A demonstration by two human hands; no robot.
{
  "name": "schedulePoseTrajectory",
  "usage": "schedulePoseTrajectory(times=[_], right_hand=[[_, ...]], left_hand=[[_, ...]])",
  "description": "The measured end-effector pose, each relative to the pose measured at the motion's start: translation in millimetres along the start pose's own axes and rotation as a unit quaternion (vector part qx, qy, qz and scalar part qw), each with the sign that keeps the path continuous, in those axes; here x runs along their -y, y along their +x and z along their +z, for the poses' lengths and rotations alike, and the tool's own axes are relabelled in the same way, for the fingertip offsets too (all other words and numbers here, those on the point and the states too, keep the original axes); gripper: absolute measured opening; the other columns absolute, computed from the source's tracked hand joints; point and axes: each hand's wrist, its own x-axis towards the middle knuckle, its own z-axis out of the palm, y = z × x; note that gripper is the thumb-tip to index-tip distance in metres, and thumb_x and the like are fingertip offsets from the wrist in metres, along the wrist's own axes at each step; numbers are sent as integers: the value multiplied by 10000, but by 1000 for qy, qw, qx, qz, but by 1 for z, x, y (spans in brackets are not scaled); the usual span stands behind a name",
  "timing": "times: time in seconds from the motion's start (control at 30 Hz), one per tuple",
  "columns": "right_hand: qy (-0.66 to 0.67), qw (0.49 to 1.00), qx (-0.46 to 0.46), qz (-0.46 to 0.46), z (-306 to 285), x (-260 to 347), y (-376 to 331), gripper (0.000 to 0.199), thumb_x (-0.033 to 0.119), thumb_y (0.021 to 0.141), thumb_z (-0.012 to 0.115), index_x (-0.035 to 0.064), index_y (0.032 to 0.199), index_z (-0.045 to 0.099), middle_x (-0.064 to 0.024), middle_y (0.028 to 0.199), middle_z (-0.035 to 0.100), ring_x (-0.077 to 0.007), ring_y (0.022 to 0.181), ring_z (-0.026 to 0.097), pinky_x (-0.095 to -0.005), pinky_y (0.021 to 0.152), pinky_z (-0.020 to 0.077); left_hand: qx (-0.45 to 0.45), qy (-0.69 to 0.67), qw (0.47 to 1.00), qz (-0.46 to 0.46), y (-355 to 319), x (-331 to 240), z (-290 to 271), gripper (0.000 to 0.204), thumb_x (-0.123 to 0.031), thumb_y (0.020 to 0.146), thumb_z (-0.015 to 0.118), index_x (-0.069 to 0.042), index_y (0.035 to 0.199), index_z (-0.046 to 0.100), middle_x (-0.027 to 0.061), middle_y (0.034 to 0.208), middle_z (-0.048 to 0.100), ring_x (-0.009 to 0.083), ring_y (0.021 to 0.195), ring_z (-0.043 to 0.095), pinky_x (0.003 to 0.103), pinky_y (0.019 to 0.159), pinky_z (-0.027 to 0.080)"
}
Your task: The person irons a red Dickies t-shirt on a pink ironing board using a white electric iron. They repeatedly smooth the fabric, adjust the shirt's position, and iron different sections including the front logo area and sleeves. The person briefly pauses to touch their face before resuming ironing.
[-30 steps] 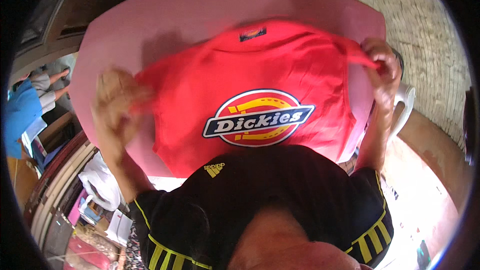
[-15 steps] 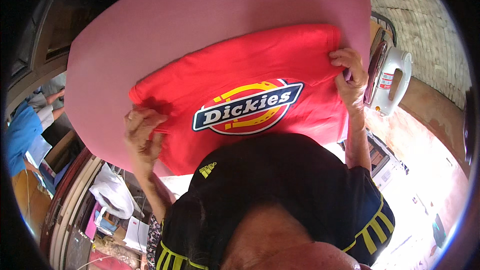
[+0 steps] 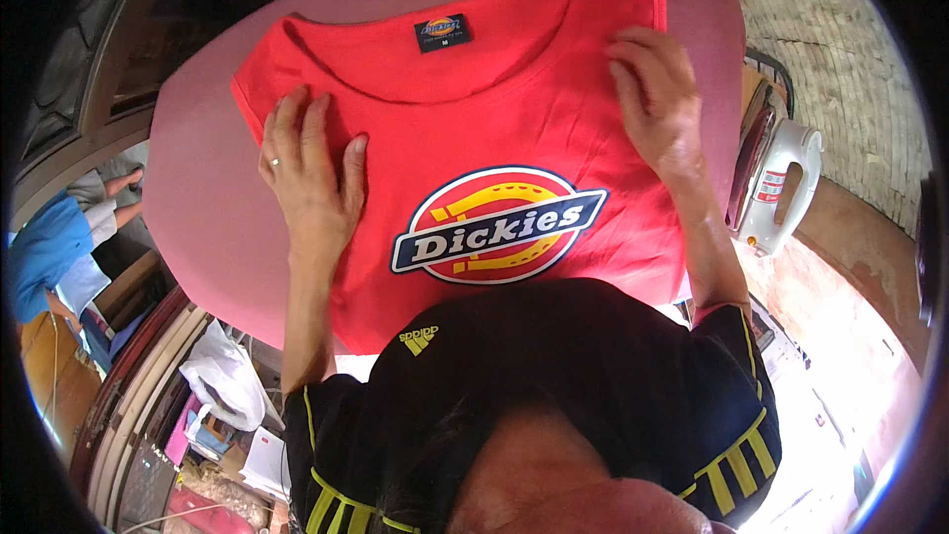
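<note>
A red sleeveless top (image 3: 445, 138) lies spread on a pink padded ironing board (image 3: 208, 188), its neckline at the far side. A dark label (image 3: 442, 33) shows inside the neck, and a round printed emblem (image 3: 499, 225) with a yellow horseshoe shape sits on the chest. My left hand (image 3: 311, 163) rests on the left shoulder area, fingers spread on the fabric. Near the right armhole, my right hand (image 3: 660, 104) lies on the cloth with its thumb apart from the slightly bent fingers. Neither hand grips the cloth. The top's lower part is hidden under my chest.
A white iron (image 3: 786, 188) stands on end just off the board's right side. At the far left is another person in blue (image 3: 51, 242). A white plastic bag (image 3: 225, 376) and assorted boxes and papers crowd the lower left. A woven wall or mat (image 3: 830, 49) lies at upper right.
The top's upper part, earlier folded over toward me, has been laid out away from me, uncovering the neckline and label. Both hands have let go of the cloth and moved farther up it.
</note>
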Motion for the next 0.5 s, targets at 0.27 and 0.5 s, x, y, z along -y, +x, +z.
schedulePoseTrajectory(times=[0.27, 0.5], right_hand=[[-155, 987, 43, -10, 28, -26, 18, 535, 324, 1026, 470, 121, 1517, 408, -68, 1600, 357, -354, 1460, 324, -515, 1159, 270], [-186, 981, 47, 22, 41, -46, 38, 586, 464, 1026, 464, 218, 1548, 362, -92, 1636, 275, -359, 1476, 290, -607, 1134, 251]], left_hand=[[-40, 156, 986, 52, 43, 49, 19, 565, -358, 1003, 554, -78, 1479, 437, 130, 1557, 398, 327, 1427, 378, 479, 1150, 274], [8, 67, 997, 31, 51, 66, 1, 640, -400, 996, 526, -68, 1520, 370, 184, 1601, 302, 396, 1469, 276, 566, 1168, 239]])
